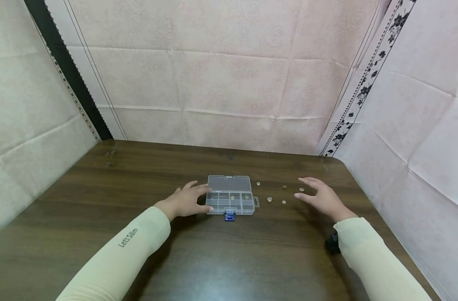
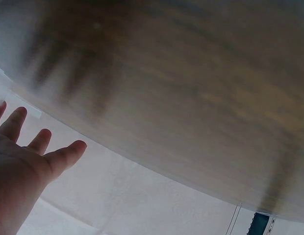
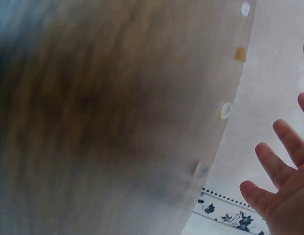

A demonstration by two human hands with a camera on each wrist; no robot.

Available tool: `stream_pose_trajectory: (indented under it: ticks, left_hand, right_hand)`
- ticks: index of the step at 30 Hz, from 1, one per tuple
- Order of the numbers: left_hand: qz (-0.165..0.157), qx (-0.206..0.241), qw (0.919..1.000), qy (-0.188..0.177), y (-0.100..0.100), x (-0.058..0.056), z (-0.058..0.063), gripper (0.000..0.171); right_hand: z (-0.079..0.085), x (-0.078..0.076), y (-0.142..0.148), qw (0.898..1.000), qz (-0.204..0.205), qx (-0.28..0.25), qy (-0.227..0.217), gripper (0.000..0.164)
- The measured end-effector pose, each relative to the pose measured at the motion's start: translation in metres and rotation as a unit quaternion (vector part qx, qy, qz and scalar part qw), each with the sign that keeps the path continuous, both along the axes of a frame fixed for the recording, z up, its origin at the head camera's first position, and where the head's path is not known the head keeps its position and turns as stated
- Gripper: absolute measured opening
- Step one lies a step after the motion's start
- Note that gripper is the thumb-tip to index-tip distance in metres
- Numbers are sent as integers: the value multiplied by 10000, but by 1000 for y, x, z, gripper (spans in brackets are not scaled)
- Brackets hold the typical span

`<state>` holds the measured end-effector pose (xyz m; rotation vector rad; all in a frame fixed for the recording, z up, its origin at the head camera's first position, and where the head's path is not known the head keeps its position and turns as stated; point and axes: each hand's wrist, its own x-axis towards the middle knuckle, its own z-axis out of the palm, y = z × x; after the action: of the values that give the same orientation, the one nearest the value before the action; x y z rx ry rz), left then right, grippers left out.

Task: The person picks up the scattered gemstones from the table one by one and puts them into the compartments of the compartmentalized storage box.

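A clear plastic compartment box (image 1: 229,205) stands on the table with its lid (image 1: 229,183) swung back and a blue latch (image 1: 229,217) at the front. Small pale pieces (image 1: 232,197) lie in two of its compartments. My left hand (image 1: 186,200) is at the box's left end, thumb by the front corner and forefinger near the hinge, fingers extended. To the right of the box, my right hand (image 1: 323,200) hovers with fingers spread and nothing in it. Near its fingertips lie a small whitish piece (image 1: 302,190) and a brownish-yellow piece (image 1: 284,187).
More small pale pieces (image 1: 269,199) are scattered between the box and my right hand, one (image 1: 258,184) near the lid. The brown wooden table (image 1: 138,175) is bordered by pale cloth (image 1: 229,88) behind and at both sides.
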<state>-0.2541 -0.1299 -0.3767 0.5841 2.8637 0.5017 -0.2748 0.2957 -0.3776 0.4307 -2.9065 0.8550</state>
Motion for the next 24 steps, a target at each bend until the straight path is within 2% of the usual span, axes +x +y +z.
stream_pose_trajectory:
  ticks: [11,24]
  left_hand:
    - [23,-26,10000,-23,1,1,1,71]
    - [28,-3,10000,-44,1,2,2,71]
  right_hand:
    - [3,3,17,9967,-378,-374,-621,76]
    - [5,3,25,9948,-513,-405,-786,76]
